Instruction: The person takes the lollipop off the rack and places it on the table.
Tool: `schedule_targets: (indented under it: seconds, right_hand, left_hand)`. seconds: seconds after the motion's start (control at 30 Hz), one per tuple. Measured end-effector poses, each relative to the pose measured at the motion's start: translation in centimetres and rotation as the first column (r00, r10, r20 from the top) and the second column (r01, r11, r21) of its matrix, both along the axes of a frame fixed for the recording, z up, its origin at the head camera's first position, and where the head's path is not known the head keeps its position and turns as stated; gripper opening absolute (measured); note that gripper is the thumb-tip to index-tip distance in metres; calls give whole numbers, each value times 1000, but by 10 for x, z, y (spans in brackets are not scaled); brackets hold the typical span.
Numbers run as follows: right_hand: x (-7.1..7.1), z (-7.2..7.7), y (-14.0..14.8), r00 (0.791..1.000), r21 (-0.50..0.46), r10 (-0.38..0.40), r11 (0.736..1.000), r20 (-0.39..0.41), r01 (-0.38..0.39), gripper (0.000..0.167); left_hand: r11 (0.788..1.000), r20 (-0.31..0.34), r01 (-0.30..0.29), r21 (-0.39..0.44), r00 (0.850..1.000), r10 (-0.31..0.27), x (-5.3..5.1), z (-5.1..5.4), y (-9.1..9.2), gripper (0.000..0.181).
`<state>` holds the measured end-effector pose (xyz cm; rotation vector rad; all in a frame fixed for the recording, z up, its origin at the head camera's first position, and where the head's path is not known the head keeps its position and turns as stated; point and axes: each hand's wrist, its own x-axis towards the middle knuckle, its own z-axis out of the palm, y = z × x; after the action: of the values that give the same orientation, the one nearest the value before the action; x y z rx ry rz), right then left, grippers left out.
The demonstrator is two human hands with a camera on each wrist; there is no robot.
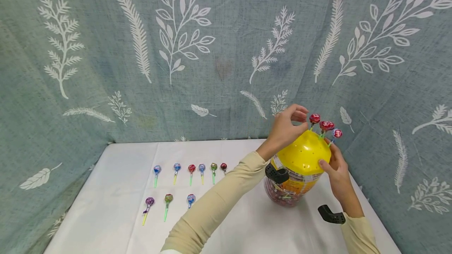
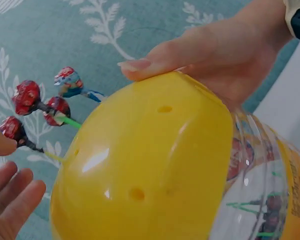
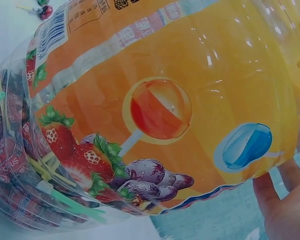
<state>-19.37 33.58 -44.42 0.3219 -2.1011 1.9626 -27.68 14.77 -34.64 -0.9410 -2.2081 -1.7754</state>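
Seemingly hefty and slick, the jar [image 1: 298, 185] at four o'clock in the head view, best steadied by its dome [image 1: 306, 152], sits gripped by the right hand [image 1: 337, 172], the left hand [image 1: 287, 126] loosely spread beside a lollipop [image 1: 314, 118].

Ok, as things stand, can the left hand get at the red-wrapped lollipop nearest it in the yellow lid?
Probably yes: the left hand is close beside that lollipop, nothing visible blocks the way, and the right hand holds the jar from the other side.
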Motion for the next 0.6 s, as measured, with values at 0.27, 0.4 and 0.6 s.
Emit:
schedule_targets:
  seconds: [0.27,0.4,0.6]
  right_hand:
    - [3,0,1,1000,6,-21,1000,21,21,60]
    - [3,0,2,999,3,-25,1000,32,24,60]
    - [0,1,1,999,15,-17,1000,36,16,60]
  left_hand:
    - [998,-20,39,-39,999,-40,3,2,19,29]
    - [999,-1,42,-34,999,-42,4,1,24,29]
    - [999,-16,18,-35,1000,-19,2,1,24,27]
